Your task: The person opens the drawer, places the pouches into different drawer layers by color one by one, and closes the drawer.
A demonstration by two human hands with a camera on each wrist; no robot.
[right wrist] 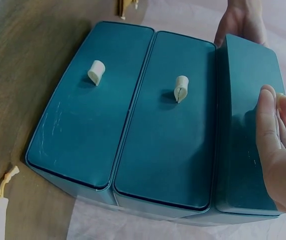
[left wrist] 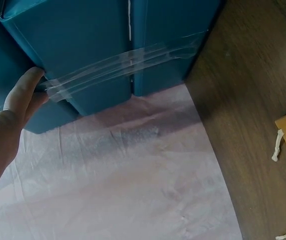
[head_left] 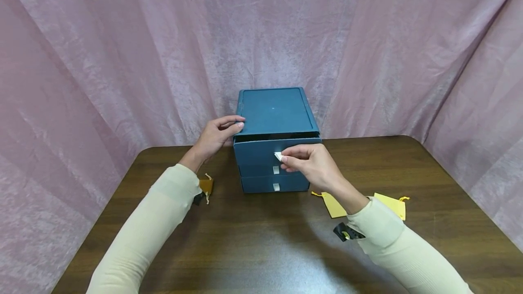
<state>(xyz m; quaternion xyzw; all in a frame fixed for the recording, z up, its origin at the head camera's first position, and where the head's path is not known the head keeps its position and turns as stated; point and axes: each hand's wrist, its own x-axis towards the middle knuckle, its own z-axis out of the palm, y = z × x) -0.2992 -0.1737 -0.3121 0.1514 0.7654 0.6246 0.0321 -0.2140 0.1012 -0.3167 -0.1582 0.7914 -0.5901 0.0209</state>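
Note:
A blue three-drawer box (head_left: 274,110) stands at the back of the wooden table. Its top drawer (head_left: 255,151) is pulled out a little, leaving a dark gap under the lid. My right hand (head_left: 312,162) pinches the white pull tab (head_left: 278,156) of that drawer between thumb and fingers. The two lower drawers are closed, each with a white pull tab (right wrist: 181,89) on its front. My left hand (head_left: 214,137) rests against the box's left upper edge, fingers extended. Clear tape (left wrist: 97,70) runs across the box's side in the left wrist view.
Two yellow drawstring pouches (head_left: 334,205) lie right of the box, partly behind my right forearm. On the left, a brown drawstring pouch (head_left: 207,186) lies near my left sleeve. A pink curtain (head_left: 278,26) hangs close behind the box.

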